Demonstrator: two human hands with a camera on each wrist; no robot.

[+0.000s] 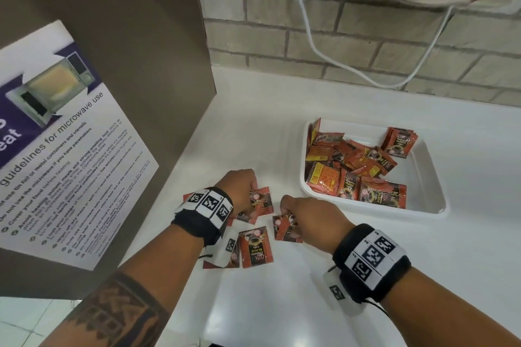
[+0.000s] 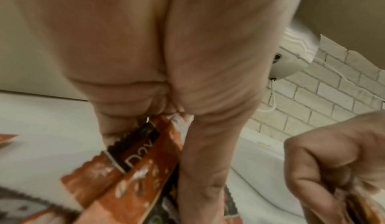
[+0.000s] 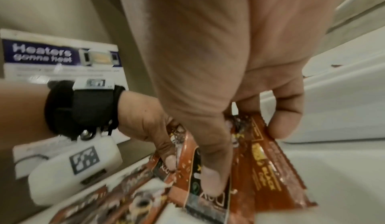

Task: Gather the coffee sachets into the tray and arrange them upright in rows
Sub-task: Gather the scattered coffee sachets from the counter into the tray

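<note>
**Both hands on loose sachets beside the tray**

The left hand (image 1: pixel 239 184) pinches sachets (image 2: pixel 133 166) between curled fingers and thumb. The right hand (image 1: pixel 306 215) grips its own sachets (image 3: pixel 268 166), thumb pressed on top. More loose sachets (image 1: pixel 256 246) lie flat on the counter (image 1: pixel 282 304) beneath both wrists. The tray (image 1: pixel 423 205), to the right, holds a jumbled heap (image 1: pixel 352 166).

tray (image 1: pixel 431 177) lies far right on the counter (image 1: pixel 282 304), sachets (image 1: pixel 352 166) in it; loose sachets (image 1: pixel 256 246) near left, poster (image 1: pixel 70 149) farther left.
</note>
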